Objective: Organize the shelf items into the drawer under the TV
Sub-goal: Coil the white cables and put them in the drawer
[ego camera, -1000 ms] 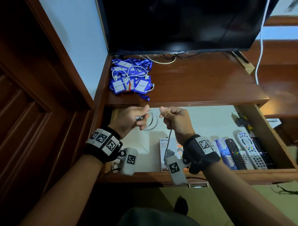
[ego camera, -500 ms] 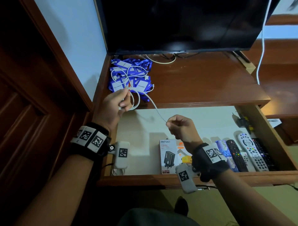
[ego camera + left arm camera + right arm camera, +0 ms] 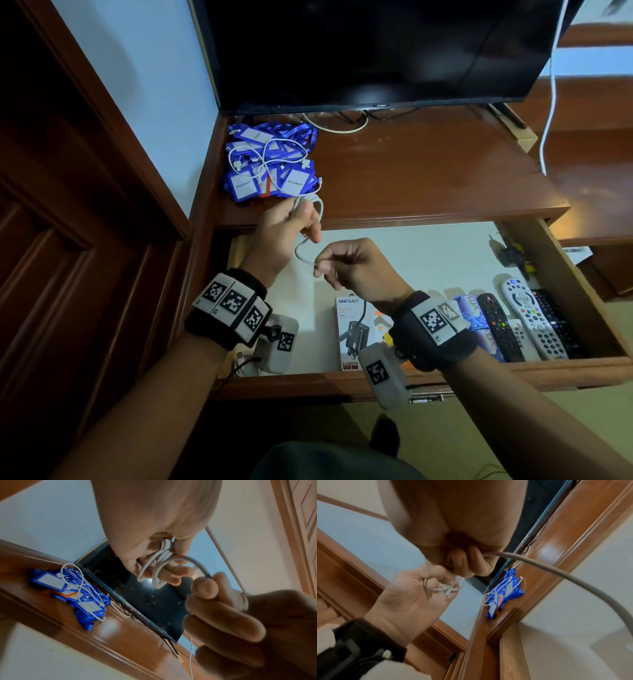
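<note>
A thin white cable is wound into small loops in my left hand, which grips the coil at the shelf's front edge, above the open drawer. My right hand pinches the cable's free end just below and to the right, a short arc of cable between the two hands. The left wrist view shows the loops held by curled fingers. On the shelf's left end lies a pile of blue lanyards and badge holders with another loose white cable on top.
The TV stands over the shelf. In the drawer lie a charger box at the front and several remotes at the right. A white cord hangs at the right. A wooden door panel stands at the left.
Half a second ago my left hand was up at the lanyards with the cable stretched to my right hand. The hands have come together again, and the slack is now coiled in my left hand.
</note>
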Tool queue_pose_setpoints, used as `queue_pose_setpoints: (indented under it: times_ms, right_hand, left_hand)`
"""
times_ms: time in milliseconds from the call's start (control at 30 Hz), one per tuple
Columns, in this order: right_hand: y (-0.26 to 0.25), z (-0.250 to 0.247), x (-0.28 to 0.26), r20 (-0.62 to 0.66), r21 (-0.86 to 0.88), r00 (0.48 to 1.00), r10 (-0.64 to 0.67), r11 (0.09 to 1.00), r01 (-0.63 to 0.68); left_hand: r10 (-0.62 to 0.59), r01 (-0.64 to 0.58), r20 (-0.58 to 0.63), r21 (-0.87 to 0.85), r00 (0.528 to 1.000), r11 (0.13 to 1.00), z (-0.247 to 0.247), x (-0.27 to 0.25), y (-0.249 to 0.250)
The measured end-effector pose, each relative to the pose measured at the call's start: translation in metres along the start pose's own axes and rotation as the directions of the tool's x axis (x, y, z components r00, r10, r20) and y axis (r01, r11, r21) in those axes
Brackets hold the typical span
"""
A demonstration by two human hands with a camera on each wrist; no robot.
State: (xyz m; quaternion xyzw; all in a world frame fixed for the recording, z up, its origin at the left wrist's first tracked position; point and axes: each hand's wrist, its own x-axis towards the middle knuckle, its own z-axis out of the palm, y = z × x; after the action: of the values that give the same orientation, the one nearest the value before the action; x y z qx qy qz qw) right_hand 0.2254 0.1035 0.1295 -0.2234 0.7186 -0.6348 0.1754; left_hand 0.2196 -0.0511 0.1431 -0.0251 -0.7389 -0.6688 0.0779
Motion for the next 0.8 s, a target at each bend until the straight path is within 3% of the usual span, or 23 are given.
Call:
queue_pose_setpoints:
  times_ms: [133, 333, 600, 800]
  right_hand:
    - [-0.005, -0.004, 0.0, -0.158, 0.104, 0.987, -0.008, 0.994, 0.025]
    - [0.002, -0.013, 0.006, -0.299, 0.101, 0.954, -0.001, 0.994, 0.032]
    - [0.016, -0.014, 0.002, -0.352, -0.016, 0.936, -0.014, 1.0, 0.009]
    - [0.025, -0.011, 0.0, -0.339, -0.083, 0.941, -0.007, 0.996, -0.022]
  left_hand:
    - [-0.086, 0.095, 0.128, -0.065, 0.988, 0.993, -0.003, -0.005, -0.005]
    - [-0.226, 0.23, 0.191, 0.003, 0.955, 0.973, 0.001, -0.007, -0.004]
    - [-0.318, 0.307, 0.25, 0.083, 0.915, 0.948, 0.004, -0.008, -0.002]
    - [-0.446, 0.421, 0.283, 0.149, 0.849, 0.895, 0.005, -0.007, 0.004]
